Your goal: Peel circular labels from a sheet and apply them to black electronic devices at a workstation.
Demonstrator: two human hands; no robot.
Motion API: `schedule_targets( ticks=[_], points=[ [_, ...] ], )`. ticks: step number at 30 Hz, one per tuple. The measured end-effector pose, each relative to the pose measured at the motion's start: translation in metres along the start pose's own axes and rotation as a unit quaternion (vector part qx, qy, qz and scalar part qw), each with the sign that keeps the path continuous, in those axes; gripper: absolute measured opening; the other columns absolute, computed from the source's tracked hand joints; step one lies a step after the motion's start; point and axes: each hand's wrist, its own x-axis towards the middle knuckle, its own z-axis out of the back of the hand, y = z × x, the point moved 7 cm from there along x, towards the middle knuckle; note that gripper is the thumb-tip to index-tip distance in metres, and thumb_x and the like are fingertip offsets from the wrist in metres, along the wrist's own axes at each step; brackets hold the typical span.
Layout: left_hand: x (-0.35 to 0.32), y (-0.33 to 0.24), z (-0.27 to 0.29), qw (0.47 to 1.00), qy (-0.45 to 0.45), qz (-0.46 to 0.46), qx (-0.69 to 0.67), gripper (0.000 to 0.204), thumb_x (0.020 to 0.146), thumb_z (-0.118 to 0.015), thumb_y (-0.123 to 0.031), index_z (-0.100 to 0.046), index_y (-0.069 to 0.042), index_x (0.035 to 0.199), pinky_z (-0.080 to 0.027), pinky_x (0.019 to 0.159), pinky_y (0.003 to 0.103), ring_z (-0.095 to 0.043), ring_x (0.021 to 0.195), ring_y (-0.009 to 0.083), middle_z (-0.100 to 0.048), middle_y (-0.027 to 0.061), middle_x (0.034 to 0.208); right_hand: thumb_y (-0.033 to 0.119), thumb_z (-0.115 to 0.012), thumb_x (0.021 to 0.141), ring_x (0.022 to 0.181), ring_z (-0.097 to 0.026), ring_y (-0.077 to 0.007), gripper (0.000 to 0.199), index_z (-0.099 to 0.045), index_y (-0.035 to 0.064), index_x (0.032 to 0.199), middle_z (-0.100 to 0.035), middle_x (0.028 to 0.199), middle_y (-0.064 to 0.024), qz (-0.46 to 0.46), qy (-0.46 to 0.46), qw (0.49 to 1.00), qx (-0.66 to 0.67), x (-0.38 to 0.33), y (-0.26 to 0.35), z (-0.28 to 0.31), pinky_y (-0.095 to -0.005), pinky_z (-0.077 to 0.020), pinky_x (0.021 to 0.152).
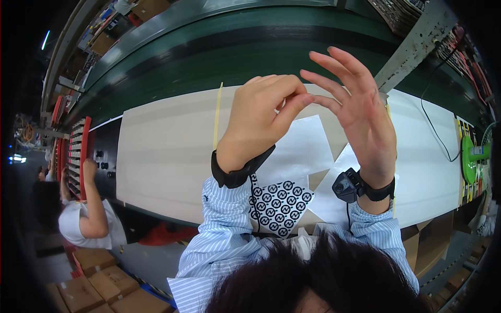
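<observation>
My left hand [263, 109] is raised over the worktable, its thumb and index finger pinched together. The pinch meets the tip of one finger of my right hand [362, 112]; whatever is between them, if anything, is too small to make out. My right hand's other fingers are stretched out and spread. Below the hands, a blank white sheet [305, 143] rests on the table covering, overlapping a sheet with a repeated black round pattern [282, 206]. Another white sheet [339, 180] lies partly under my right wrist.
A beige board [167, 151] covers the table's left part, with a yellow tape strip [218, 115] across it. A dark green conveyor belt [209, 65] runs along the far side. At right are a metal post [415, 49] and a green fan [469, 154]. A co-worker [91, 221] works at left.
</observation>
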Motion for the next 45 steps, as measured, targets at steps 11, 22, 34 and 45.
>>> schedule_targets(
  ticks=[11,22,34,45],
  points=[
    [-0.003,-0.017,-0.007,0.974,-0.061,-0.135,0.173,0.009,0.068,-0.061,-0.007,-0.051,-0.007,0.066,-0.031,0.05,0.031,-0.046,0.051,0.0186,-0.047,0.0018,0.055,0.042,-0.04,0.085,0.112,-0.043,-0.0279,0.06,-0.03,-0.0008,0.126,-0.036,0.128,-0.0213,0.003,-0.04,0.998,-0.049,-0.004,-0.001,-0.006,-0.0369,-0.0322,0.093],
    [-0.006,-0.027,-0.016,0.952,-0.105,-0.212,0.194,0.013,0.064,-0.062,-0.006,-0.049,-0.008,0.063,-0.031,0.051,0.031,-0.044,0.052,0.018,-0.046,0.0021,0.056,0.039,-0.043,0.083,0.112,-0.043,-0.0253,0.058,-0.032,0.0002,0.125,-0.038,0.127,-0.0193,-0.003,-0.054,0.997,-0.058,-0.006,0.001,-0.008,-0.0341,-0.0298,0.093],
    [-0.001,-0.02,-0.019,0.958,-0.106,-0.194,0.182,0.022,0.066,-0.068,-0.018,-0.048,-0.009,0.06,-0.03,0.049,0.029,-0.044,0.051,0.0167,-0.046,0.0,0.055,0.038,-0.04,0.084,0.113,-0.043,-0.0282,0.058,-0.03,-0.0018,0.126,-0.037,0.127,-0.0217,0.014,-0.06,0.997,-0.053,-0.006,0.004,0.001,-0.0353,-0.0325,0.092],
    [-0.003,-0.022,-0.005,0.984,-0.133,-0.103,0.058,0.032,0.059,-0.075,-0.025,-0.047,-0.01,0.055,-0.026,0.045,0.027,-0.037,0.043,0.0138,-0.04,-0.0027,0.046,0.038,-0.032,0.088,0.119,-0.034,-0.0395,0.06,-0.022,-0.0027,0.131,-0.029,0.13,-0.0268,-0.053,-0.311,0.661,0.68,-0.017,0.005,-0.011,-0.0424,-0.0335,0.094]
  ],
)
